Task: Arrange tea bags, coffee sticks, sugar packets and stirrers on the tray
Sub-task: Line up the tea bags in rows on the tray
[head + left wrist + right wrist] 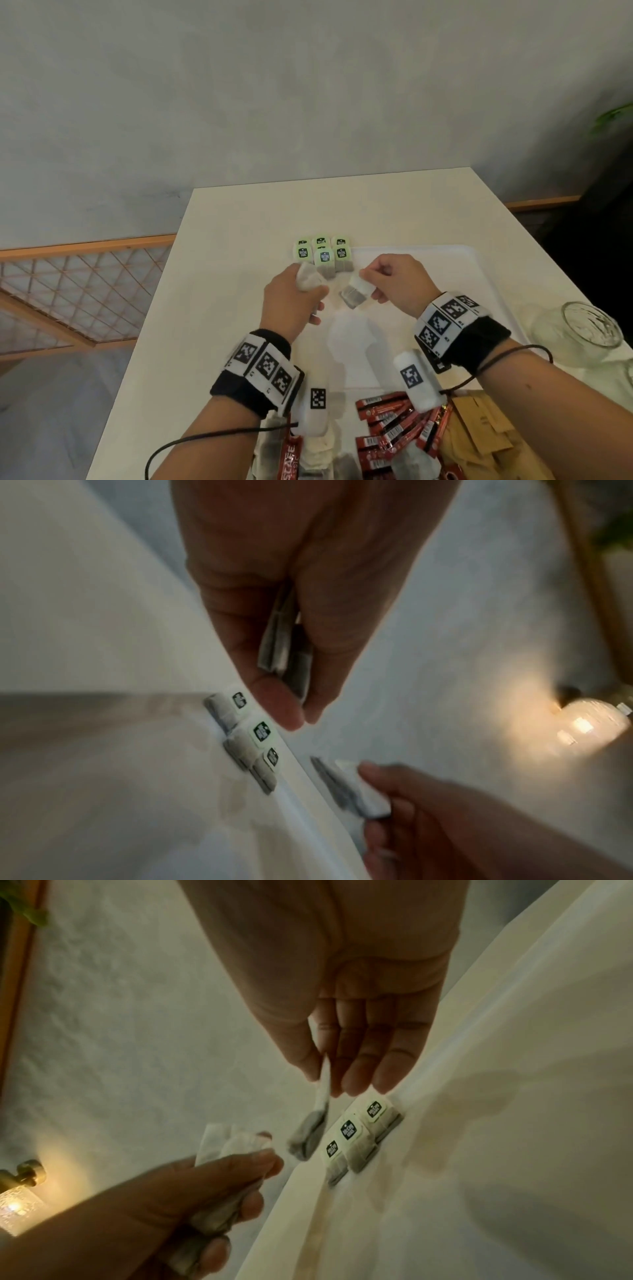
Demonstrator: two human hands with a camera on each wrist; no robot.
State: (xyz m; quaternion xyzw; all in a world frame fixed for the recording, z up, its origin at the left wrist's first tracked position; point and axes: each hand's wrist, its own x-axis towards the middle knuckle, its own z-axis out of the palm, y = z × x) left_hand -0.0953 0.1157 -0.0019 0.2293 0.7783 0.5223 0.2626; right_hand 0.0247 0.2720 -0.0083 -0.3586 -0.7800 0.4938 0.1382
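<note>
At the centre of the head view, both hands work over a white tray (pixel 479 270) that sits on the white bench (pixel 219 274). The left hand (pixel 291 301) has its grip clenched round a small bundle of tea bags (pixel 310 279) — the left wrist view shows several flat bags stacked between thumb and fingers. The right hand (pixel 394 284) pinches a single tea bag (pixel 356 291) by its upper edge between thumb and forefinger, the other fingers fairly straight; the bag hangs just right of the left hand, apart from it.

Just above the hands, at the tray's upper left corner, a group of tea bags with green tags (pixel 322 253) lies in close rows, tags facing up, bags touching or overlapping — whether all rest inside the tray's rim I cannot tell.

In the lower part of the frame, red coffee sticks (pixel 387 425) lie in a loose heap, with brown paper packets (pixel 476 428) to their right and more loose tea bags (pixel 414 459) among them. A clear glass (pixel 582 325) lies at the right edge.
</note>
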